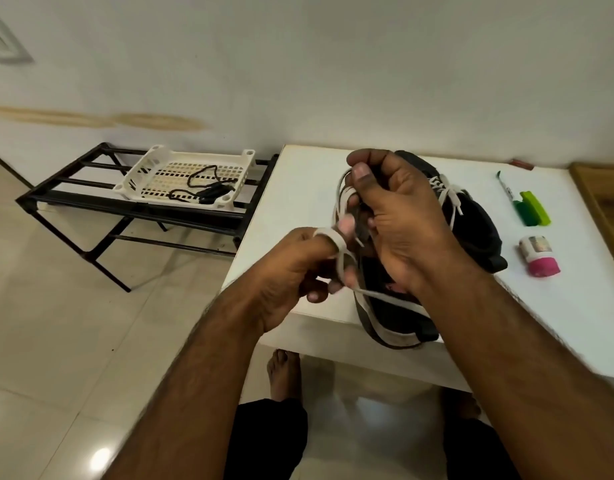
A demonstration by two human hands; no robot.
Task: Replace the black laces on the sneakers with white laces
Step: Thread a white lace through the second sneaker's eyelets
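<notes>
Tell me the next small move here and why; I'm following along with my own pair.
Probably pull the lace snug with the left hand while the right hand steadies the near sneaker. The lace is looped round the left forefinger and runs slack to that sneaker, so it looks mid-tie. The far sneaker already shows white lacing, and the black laces lie in the tray.

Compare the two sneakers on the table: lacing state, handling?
The far black sneaker already carries a white lace tied in a bow and lies untouched. The near black sneaker with white sole is mid-lacing: its white flat lace is loose, looped over a finger of the left hand, while the right hand has its grip on the strands above. Both lie on the white table.
</notes>
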